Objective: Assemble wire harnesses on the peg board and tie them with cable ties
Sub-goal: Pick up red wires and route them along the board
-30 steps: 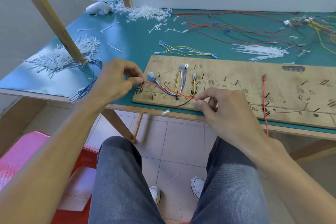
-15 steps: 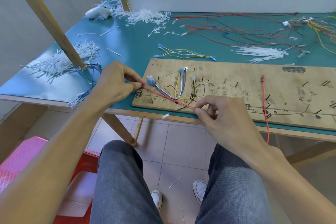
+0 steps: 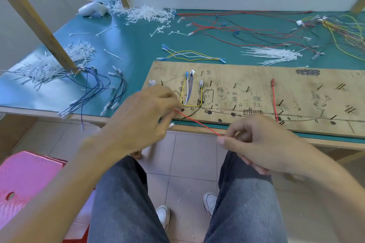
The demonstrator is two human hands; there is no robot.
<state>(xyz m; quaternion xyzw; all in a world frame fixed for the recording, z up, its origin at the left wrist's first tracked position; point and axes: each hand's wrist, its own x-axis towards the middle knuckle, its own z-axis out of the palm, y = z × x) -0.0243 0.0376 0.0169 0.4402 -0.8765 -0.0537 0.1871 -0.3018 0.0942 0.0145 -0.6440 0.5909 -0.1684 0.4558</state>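
While left hand (image 3: pixel 146 116) pinches one end of red wire (image 3: pixel 197 122) over near-left corner of peg board (image 3: pixel 256 89), wire runs taut, diagonally down off board's front edge to right hand (image 3: pixel 260 144), thumb and forefinger pinching other end. Second red wire (image 3: pixel 274 100) lies on board further right.
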